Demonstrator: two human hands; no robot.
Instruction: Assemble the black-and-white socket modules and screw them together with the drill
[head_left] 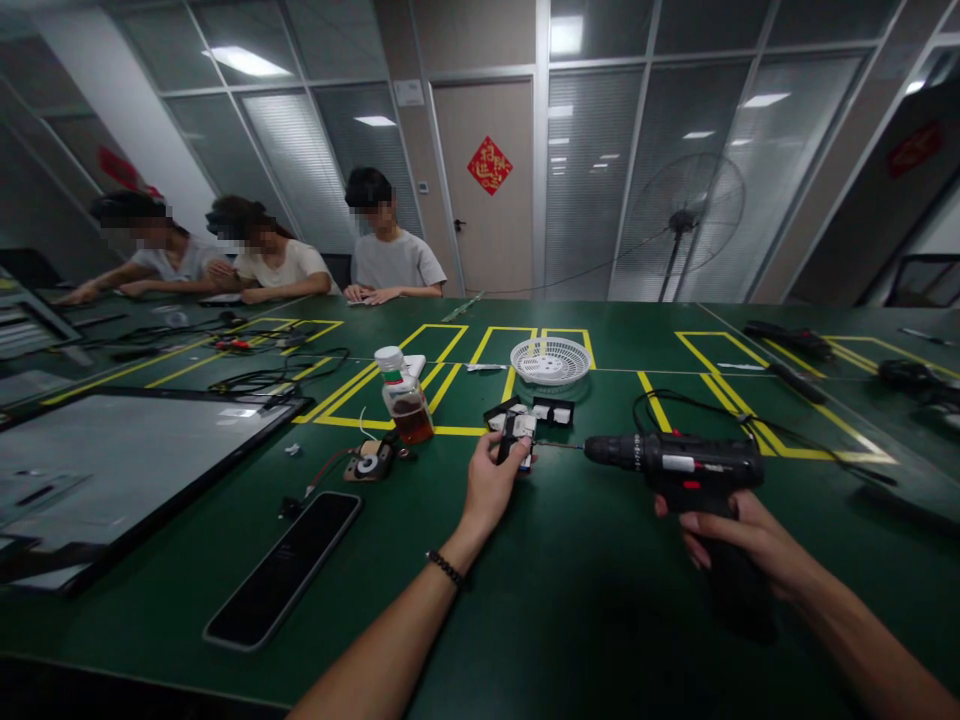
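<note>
My left hand (491, 482) is closed around a small black part (512, 440), holding it upright on the green table (570, 600). My right hand (739, 540) grips the handle of a black electric screwdriver (679, 462). Its thin bit points left and its tip sits close to the part in my left hand. Just behind the part lies a small black tray (541, 410) with white pieces in it.
A bottle of brown liquid (403, 395) stands left of centre, beside a small round component with wires (369, 464). A long black panel (285, 566) and a large framed screen (127, 460) lie at the left. A white basket (550, 362) sits behind. Three people sit at the far left.
</note>
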